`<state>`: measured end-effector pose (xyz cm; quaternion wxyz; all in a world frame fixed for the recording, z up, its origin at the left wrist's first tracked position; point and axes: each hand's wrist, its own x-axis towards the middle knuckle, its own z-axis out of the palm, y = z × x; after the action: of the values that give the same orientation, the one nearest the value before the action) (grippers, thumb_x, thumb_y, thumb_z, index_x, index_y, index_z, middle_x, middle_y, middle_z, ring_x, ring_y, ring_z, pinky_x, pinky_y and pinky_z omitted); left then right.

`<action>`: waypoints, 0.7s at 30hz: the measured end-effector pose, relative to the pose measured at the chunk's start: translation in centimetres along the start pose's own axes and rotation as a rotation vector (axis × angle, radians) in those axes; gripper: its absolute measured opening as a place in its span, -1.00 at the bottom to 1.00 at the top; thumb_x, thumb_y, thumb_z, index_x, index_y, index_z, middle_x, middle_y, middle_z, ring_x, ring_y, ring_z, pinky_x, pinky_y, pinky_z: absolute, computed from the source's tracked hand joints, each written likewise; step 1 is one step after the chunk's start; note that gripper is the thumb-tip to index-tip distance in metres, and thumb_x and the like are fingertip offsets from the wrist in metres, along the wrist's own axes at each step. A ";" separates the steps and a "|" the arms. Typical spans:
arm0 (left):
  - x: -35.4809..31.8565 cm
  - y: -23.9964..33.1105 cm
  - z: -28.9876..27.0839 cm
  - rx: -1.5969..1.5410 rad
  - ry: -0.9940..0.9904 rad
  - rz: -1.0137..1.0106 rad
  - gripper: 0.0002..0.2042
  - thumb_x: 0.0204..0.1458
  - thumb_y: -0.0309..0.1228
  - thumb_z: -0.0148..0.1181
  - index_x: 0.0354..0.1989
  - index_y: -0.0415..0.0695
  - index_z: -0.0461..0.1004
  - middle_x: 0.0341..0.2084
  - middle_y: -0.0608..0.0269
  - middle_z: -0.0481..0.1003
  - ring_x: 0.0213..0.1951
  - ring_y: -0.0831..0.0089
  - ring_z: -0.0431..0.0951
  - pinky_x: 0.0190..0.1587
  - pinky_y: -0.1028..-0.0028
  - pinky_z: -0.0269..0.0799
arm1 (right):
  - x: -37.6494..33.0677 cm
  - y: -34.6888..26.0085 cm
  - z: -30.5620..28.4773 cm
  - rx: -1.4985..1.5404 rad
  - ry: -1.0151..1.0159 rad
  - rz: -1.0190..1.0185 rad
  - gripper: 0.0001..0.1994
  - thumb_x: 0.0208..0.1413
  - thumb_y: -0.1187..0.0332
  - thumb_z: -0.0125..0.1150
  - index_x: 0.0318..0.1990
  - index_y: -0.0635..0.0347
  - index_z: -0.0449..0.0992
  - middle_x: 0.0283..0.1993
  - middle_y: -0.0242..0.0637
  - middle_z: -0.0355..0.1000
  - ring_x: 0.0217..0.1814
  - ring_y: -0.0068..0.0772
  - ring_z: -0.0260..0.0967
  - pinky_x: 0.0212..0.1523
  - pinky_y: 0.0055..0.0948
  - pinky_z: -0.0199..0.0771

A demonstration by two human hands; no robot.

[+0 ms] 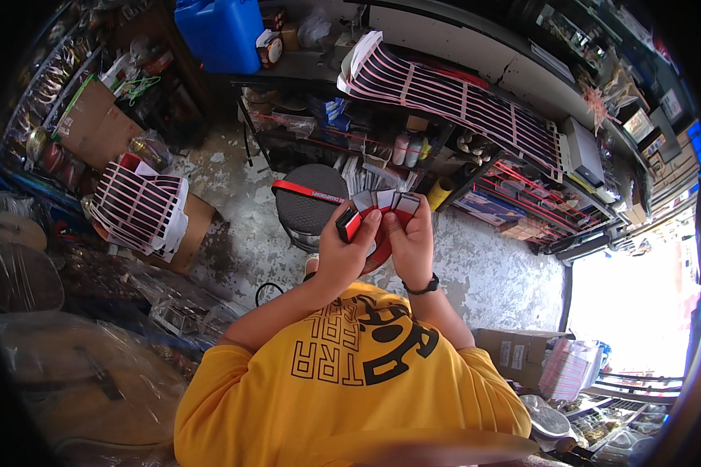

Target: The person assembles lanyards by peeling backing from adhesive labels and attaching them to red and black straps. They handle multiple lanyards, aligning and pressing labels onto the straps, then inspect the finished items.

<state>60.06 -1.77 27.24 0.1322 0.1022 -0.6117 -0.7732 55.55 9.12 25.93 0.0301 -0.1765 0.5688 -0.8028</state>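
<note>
Both my hands are raised in front of my chest, gripping one bundle of red ribbon strips point(381, 253) between them. Its upper ends fan out in white and grey, and a red loop hangs below my fingers. My left hand point(343, 253) is closed on the left side of the bundle, where a black-and-red folded end sticks out. My right hand point(411, 245) pinches the right side, thumb pressed on the front beside the left thumb. Beyond the left hand, a red ribbon point(308, 192) with white print lies across a round dark stool point(311, 222).
Striped black-and-pink sheets lie on the long shelf top point(452, 93) ahead and on a cardboard box point(191, 229) at left. A blue jerrycan point(220, 35) stands at the far left. Plastic-wrapped goods crowd the near left. Another carton point(514, 358) sits at right by the bright doorway.
</note>
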 end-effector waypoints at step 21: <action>0.3 -0.3 -0.1 0.038 -0.042 0.081 -0.73 0.06 -0.36 0.28 -0.15 -0.24 0.44 -0.33 0.31 0.54 -0.30 0.67 0.50 -0.24 0.64 0.41 | -0.5 0.4 -0.1 -0.200 -0.040 -0.038 -0.74 0.11 0.66 -0.01 -0.05 0.22 0.25 -0.25 -0.35 0.43 -0.30 -0.61 0.34 -0.30 -0.57 0.38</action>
<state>59.82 -1.87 26.91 0.1484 0.0636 -0.6326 -0.7575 55.86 9.21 25.37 0.0085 -0.2053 0.6418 -0.7389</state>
